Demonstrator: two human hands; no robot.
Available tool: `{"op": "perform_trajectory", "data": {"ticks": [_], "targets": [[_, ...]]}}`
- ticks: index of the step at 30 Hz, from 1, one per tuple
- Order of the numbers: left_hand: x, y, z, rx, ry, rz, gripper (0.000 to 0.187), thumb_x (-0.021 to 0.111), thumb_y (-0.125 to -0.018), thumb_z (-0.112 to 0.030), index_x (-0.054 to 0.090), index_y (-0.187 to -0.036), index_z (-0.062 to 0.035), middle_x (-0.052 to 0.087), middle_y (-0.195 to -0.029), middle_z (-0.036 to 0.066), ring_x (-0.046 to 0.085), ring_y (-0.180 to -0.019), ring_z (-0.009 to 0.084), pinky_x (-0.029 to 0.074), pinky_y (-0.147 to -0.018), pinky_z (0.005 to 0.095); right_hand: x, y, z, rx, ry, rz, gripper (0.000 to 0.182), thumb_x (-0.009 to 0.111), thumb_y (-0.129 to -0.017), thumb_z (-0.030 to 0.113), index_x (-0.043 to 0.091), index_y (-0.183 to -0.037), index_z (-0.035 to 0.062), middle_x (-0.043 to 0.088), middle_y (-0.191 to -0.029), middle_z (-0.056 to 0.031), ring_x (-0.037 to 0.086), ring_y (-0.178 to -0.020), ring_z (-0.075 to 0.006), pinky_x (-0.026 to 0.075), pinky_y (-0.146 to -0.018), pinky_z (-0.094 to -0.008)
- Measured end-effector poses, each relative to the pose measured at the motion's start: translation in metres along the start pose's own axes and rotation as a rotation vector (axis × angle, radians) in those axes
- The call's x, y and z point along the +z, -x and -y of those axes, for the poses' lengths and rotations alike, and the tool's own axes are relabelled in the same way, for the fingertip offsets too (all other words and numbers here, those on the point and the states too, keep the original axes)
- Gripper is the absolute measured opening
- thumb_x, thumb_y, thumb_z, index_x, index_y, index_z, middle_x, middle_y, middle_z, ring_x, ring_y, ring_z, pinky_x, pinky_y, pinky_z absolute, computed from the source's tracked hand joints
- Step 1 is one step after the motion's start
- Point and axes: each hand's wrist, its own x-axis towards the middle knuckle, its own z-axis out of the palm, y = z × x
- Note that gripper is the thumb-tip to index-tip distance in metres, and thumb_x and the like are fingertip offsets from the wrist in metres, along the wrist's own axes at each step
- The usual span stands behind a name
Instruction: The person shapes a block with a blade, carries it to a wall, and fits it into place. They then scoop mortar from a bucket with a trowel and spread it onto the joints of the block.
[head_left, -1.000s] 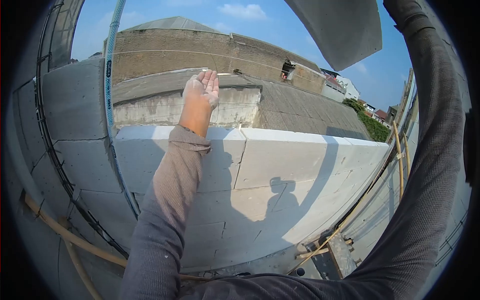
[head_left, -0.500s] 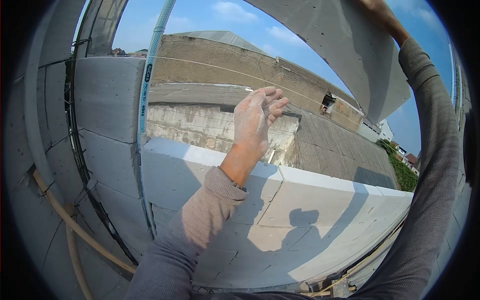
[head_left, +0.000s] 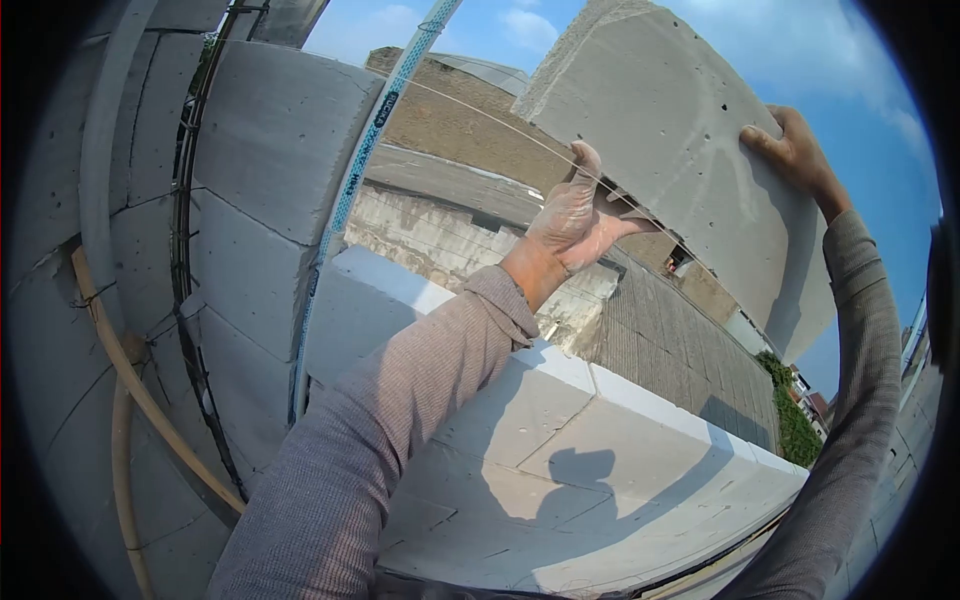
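Note:
A large grey concrete block (head_left: 680, 130) hangs tilted in the air at the upper right, above the low wall. My right hand (head_left: 795, 158) grips its right side, with the thumb on the near face. My left hand (head_left: 585, 215), dusty and palm up, is under the block's lower left edge with thumb and fingers apart; part of its fingers is hidden at that edge, and contact is unclear. A thin white string (head_left: 470, 108) runs slantwise past the left hand. Beneath both arms lies the low white block wall (head_left: 640, 420), its top face sunlit.
Stacked grey blocks (head_left: 270, 140) rise at the left, beside a blue printed strip (head_left: 365, 160). Dark rebar (head_left: 182, 220) and a wooden pole (head_left: 150, 400) stand further left. Beyond the low wall are a corrugated roof (head_left: 680, 350) and an old wall.
The block has come lower and further left into view with my right hand on it. My left hand has moved right, up to its lower edge, and its fingers have spread. The view has shifted.

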Motion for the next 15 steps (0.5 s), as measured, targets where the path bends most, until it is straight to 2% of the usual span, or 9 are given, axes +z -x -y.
{"op": "perform_trajectory", "data": {"ticks": [1, 4, 5, 9, 11, 15], "targets": [[0.001, 0.005, 0.001, 0.016, 0.001, -0.011, 0.121, 0.077, -0.08, -0.063, 0.008, -0.159, -0.0018, 0.023, -0.156, 0.029, 0.023, -0.151, 0.0483, 0.034, -0.117, 0.0722, 0.008, 0.003, 0.004, 0.029, -0.033, 0.012, 0.076, 0.076, -0.085, 0.062, 0.071, -0.105, -0.0107, 0.073, -0.081, -0.0184, 0.073, -0.067, -0.0239, 0.061, -0.063, -0.0357], [0.006, 0.023, 0.006, 0.055, -0.01, -0.133, 0.115, 0.075, -0.086, -0.057, 0.007, -0.158, 0.0003, 0.024, -0.155, 0.03, 0.026, -0.15, 0.0506, 0.036, -0.117, 0.0718, 0.026, 0.008, 0.01, 0.072, -0.097, 0.063, 0.079, 0.078, -0.082, 0.064, 0.071, -0.105, -0.0112, 0.073, -0.082, -0.0194, 0.073, -0.066, -0.0245, 0.061, -0.063, -0.0357], [0.006, 0.03, 0.005, 0.034, 0.108, -0.17, 0.104, 0.078, -0.089, -0.048, 0.013, -0.159, -0.0058, 0.024, -0.157, 0.022, 0.026, -0.151, 0.0444, 0.031, -0.119, 0.0722, 0.031, 0.009, 0.013, 0.065, -0.104, 0.074, 0.079, 0.078, -0.082, 0.064, 0.071, -0.105, -0.0112, 0.073, -0.082, -0.0194, 0.073, -0.066, -0.0245, 0.061, -0.063, -0.0357], [0.009, 0.06, 0.002, 0.057, 0.155, -0.204, 0.095, 0.07, -0.096, -0.049, 0.013, -0.158, -0.0038, 0.023, -0.157, 0.022, 0.024, -0.152, 0.0439, 0.028, -0.121, 0.0715, 0.05, 0.009, 0.032, 0.065, -0.136, 0.131, 0.081, 0.08, -0.079, 0.064, 0.071, -0.104, -0.012, 0.073, -0.082, -0.0207, 0.073, -0.066, -0.0258, 0.061, -0.062, -0.0353], [0.012, 0.076, -0.003, 0.08, 0.095, -0.207, 0.099, 0.061, -0.099, -0.052, 0.001, -0.159, 0.0, 0.02, -0.155, 0.031, 0.016, -0.154, 0.0461, 0.032, -0.122, 0.0665, 0.058, 0.011, 0.045, 0.063, -0.131, 0.134, 0.081, 0.081, -0.078, 0.065, 0.071, -0.104, -0.012, 0.073, -0.082, -0.0211, 0.073, -0.065, -0.0263, 0.061, -0.062, -0.0353], [0.033, 0.105, -0.018, 0.068, 0.105, -0.364, 0.1, 0.055, -0.101, -0.055, -0.005, -0.158, 0.0022, 0.015, -0.157, 0.031, 0.015, -0.155, 0.0464, 0.026, -0.124, 0.066, 0.074, 0.011, 0.062, 0.067, -0.126, 0.157, 0.082, 0.082, -0.075, 0.066, 0.071, -0.101, -0.0107, 0.072, -0.078, -0.0209, 0.073, -0.062, -0.0277, 0.06, -0.059, -0.036]]}}
